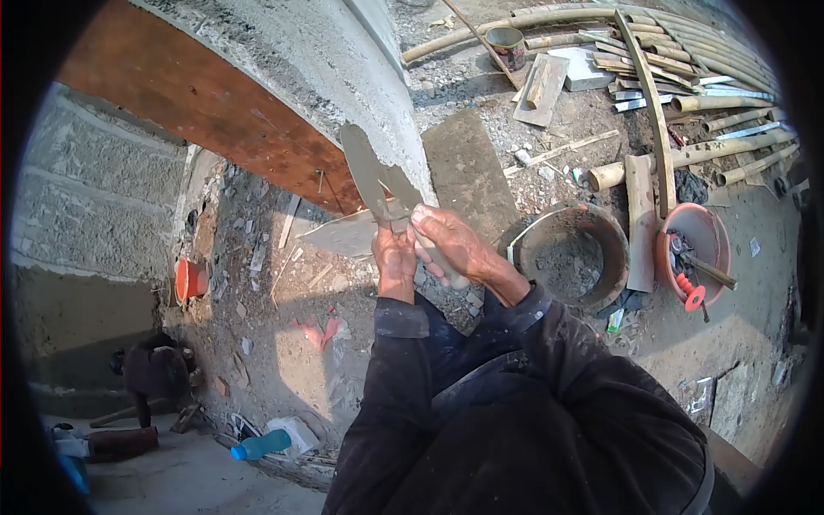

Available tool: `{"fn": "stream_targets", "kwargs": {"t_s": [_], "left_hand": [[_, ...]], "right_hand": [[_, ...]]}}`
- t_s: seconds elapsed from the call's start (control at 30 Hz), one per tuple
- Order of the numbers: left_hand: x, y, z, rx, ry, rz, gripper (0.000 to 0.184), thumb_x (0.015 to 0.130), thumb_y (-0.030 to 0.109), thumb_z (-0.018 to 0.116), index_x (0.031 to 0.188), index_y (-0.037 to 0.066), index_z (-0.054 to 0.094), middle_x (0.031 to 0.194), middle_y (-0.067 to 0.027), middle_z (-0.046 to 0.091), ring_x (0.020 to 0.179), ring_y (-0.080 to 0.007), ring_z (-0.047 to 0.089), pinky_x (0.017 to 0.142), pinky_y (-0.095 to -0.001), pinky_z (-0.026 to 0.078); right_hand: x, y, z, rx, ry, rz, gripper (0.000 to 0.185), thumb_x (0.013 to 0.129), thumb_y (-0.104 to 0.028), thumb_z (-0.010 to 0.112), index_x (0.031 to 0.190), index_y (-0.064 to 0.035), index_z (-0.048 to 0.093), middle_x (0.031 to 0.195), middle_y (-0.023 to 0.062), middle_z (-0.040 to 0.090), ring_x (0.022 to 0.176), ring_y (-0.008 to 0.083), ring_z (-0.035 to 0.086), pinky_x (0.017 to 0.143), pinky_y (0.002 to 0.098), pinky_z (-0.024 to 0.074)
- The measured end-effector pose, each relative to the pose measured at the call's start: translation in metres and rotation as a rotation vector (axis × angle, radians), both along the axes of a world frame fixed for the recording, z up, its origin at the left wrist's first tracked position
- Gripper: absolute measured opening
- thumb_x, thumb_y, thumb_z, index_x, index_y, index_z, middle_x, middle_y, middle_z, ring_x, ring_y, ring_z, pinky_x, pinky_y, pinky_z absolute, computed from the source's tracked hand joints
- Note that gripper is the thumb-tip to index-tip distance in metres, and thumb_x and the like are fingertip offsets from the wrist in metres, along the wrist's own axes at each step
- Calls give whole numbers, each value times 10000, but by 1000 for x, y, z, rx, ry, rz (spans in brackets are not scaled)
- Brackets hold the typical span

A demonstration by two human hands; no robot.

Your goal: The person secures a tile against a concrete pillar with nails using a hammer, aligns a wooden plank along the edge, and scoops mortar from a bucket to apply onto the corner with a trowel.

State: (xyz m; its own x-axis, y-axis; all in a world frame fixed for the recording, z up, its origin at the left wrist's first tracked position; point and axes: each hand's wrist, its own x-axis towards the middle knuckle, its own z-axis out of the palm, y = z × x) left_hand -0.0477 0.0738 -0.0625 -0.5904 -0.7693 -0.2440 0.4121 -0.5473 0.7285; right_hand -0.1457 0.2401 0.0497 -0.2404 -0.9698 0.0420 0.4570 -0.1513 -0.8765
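A trowel (364, 167) with a long, rounded grey blade points up and away from me beside the column's edge. Wet-looking grey mortar coats the blade. My right hand (459, 240) is closed around its handle, whose pale end shows below the fingers. My left hand (396, 257) is turned palm up at the base of the blade, close against the right hand. Its fingertips are partly hidden behind the tool, and they appear curled on it. Just beyond the hands stands the concrete column (343, 77), its pale face rough with plaster.
A mortar bucket (614, 245) stands at my right, beside a pink bucket (724, 236) of tools. Bamboo poles (704, 154) lie at the upper right. An orange bucket (190, 280), a blue bottle (262, 445) and a crouching person (154, 373) are at left.
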Motion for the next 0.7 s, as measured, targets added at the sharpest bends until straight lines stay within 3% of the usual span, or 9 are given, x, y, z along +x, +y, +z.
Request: {"fn": "stream_targets", "kwargs": {"t_s": [0.07, 0.17, 0.23, 0.27, 0.37, 0.43, 0.57, 0.63, 0.7], "left_hand": [[1, -5, -11, -24, 48, 9, 619, 999, 471, 705, 1296, -59, 583, 1136, -119, 714, 966, -237, 721, 795, -369, 606], [14, -27, -61, -419, 158, -104, 576, 1002, 439, 713, 1288, -47, 593, 1147, -119, 715, 992, -261, 717, 809, -370, 601], [8, -1, -14, -233, 80, -17, 536, 990, 428, 734, 1259, -16, 600, 1134, -102, 712, 978, -251, 708, 810, -365, 598], [-6, 0, -3, -20, 68, 89, 520, 982, 451, 741, 1231, 15, 608, 1083, -83, 708, 907, -210, 702, 779, -354, 598], [-8, 18, 37, -46, 25, 68, 576, 950, 505, 764, 1241, 34, 606, 1035, -59, 702, 833, -163, 691, 739, -341, 599], [-1, -12, 3, -51, -75, 37, 607, 1014, 523, 658, 1403, 75, 528, 1294, -129, 672, 1100, -277, 709, 859, -453, 631], [-7, -6, 6, 27, -99, 88, 665, 983, 550, 690, 1403, 62, 524, 1268, -135, 686, 1094, -296, 715, 856, -475, 628], [-5, -3, 10, 0, -52, 42, 677, 983, 550, 691, 1401, 44, 523, 1248, -149, 694, 1090, -315, 713, 873, -485, 619], [-9, 4, 20, 0, -10, 84, 666, 976, 532, 712, 1344, 6, 535, 1174, -144, 697, 1025, -289, 722, 826, -448, 626]], "right_hand": [[6, 14, -1, -21, 16, -2, 341, 1098, -340, 432, 1090, -29, 573, 703, 27, 538, 473, 109, 498, 400, 278, 425], [13, 28, -6, 21, 0, 39, 331, 1104, -329, 430, 1146, -24, 550, 696, 22, 536, 489, 99, 502, 422, 276, 433], [19, 23, -9, -47, 103, -89, 327, 1112, -325, 420, 1175, -21, 523, 690, 17, 526, 497, 97, 504, 442, 274, 440], [13, 10, -11, 9, 178, -143, 287, 1116, -297, 398, 1067, -55, 543, 716, 18, 517, 527, 99, 505, 471, 253, 441], [-7, -27, -30, 147, 163, -181, 284, 1112, -288, 398, 1036, -52, 537, 711, 23, 516, 500, 106, 497, 434, 268, 433], [-16, -29, -45, 199, 147, -163, 319, 1092, -315, 426, 977, -40, 539, 694, 28, 518, 479, 118, 500, 409, 315, 431], [-5, -24, -102, 413, -88, -105, 332, 1085, -347, 438, 971, -53, 541, 703, 32, 525, 459, 138, 499, 379, 325, 431], [4, -16, -84, 329, -432, -35, 359, 1094, -377, 439, 965, -57, 539, 707, 32, 534, 455, 145, 499, 381, 328, 438], [4, -12, -47, 285, -394, -22, 370, 1103, -386, 433, 976, -55, 536, 706, 29, 534, 457, 142, 496, 381, 329, 437]]}}
